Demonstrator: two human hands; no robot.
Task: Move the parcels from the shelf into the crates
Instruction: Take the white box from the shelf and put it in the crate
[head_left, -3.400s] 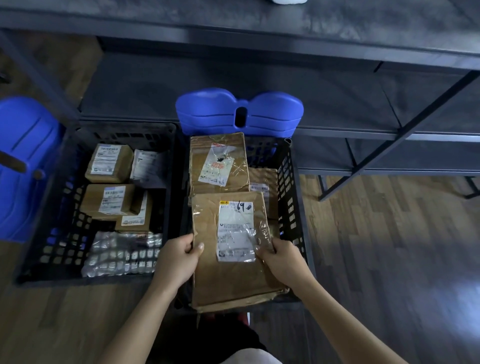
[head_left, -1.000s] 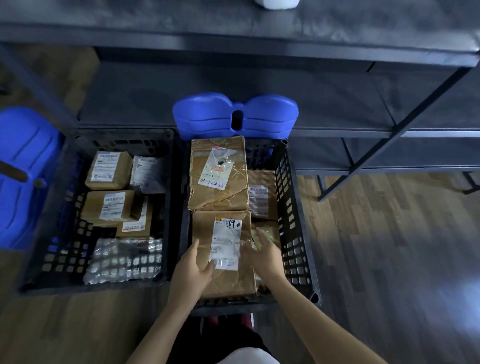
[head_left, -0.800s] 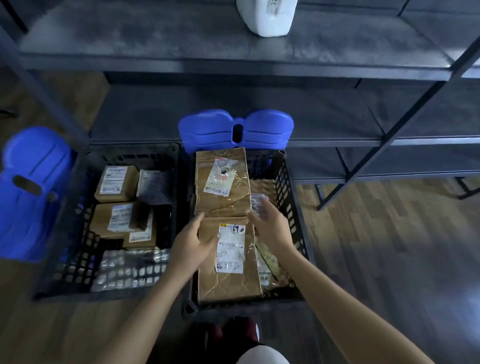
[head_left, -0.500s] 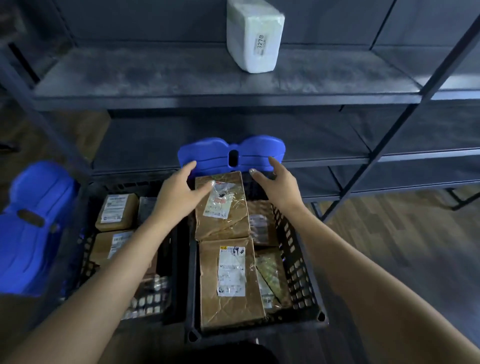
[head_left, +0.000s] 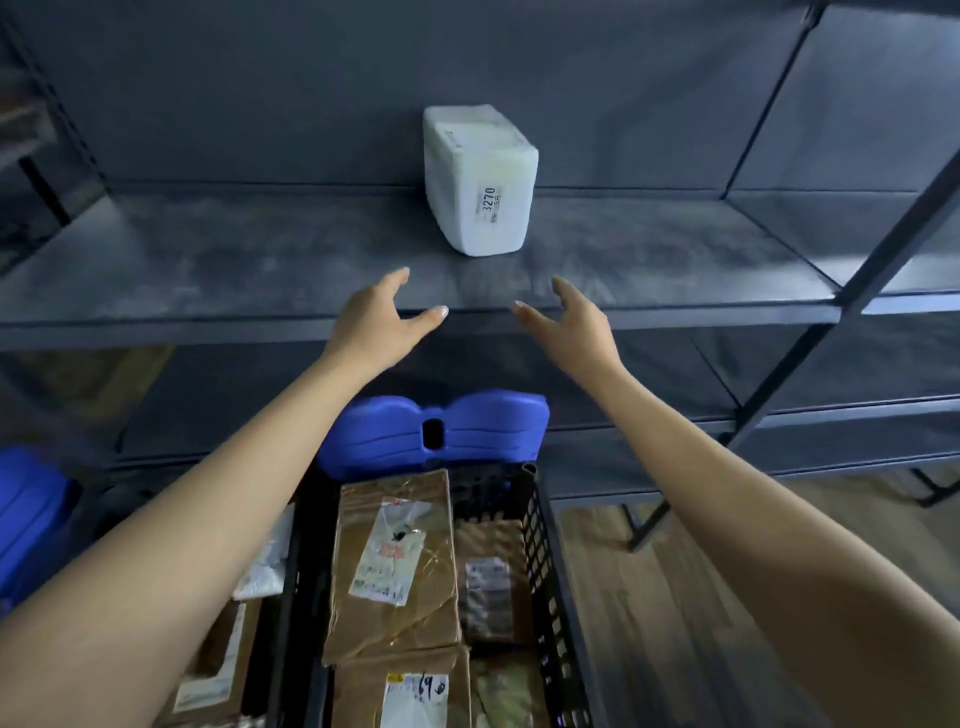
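Grip empty: left hand (head_left: 375, 318) and right hand (head_left: 574, 321) spread wide at the shelf (head_left: 208, 270) front edge, positioned to flank the white parcel (head_left: 479, 179).

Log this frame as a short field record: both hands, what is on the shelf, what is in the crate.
left hand: open, fingers spread, at the shelf's front edge, holds nothing
right hand: open, level with the left, holds nothing
shelf: one white parcel, upright, label reads 3270, apart from both hands
crate: black, below the shelf, holds taped brown parcels
behind crate: blue plastic stool
likely next: both hands take the white parcel
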